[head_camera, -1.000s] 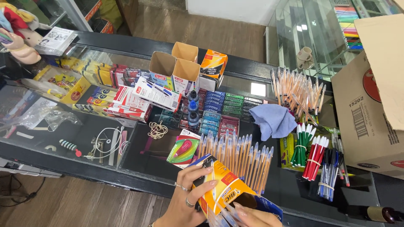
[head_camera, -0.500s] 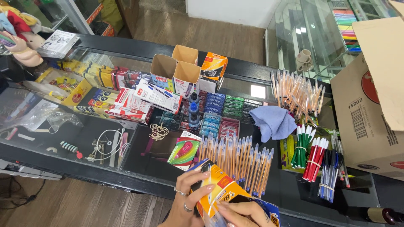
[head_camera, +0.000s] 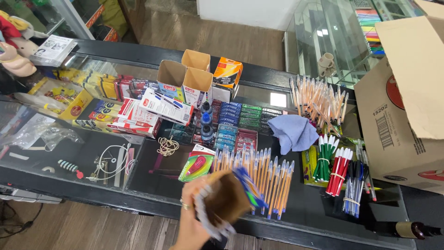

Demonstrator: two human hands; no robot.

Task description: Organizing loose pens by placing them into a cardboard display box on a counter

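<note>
the glass counter point(head_camera: 115, 183) runs left to right across the view, with a big cardboard carton point(head_camera: 407, 120) at its right end. a blue cloth point(head_camera: 293, 132) lies mid-counter, far of the row of orange pens point(head_camera: 259, 173) that lie side by side, their long axes running near to far, tips toward the near edge. right of them sit bundles of green, red and blue pens point(head_camera: 337, 171).

the pen box point(head_camera: 231, 196) is held above the near edge of the counter, just near of the orange pens and partly over their near ends. it is tilted, its open mouth turned toward the camera, its long axis slanting from near left up to far right; it is blurred. the left hand point(head_camera: 192, 215) grasps it from the left side, fingers wrapped on its wall. the right hand is not in view, so the left is the one nearest the pens.
</note>
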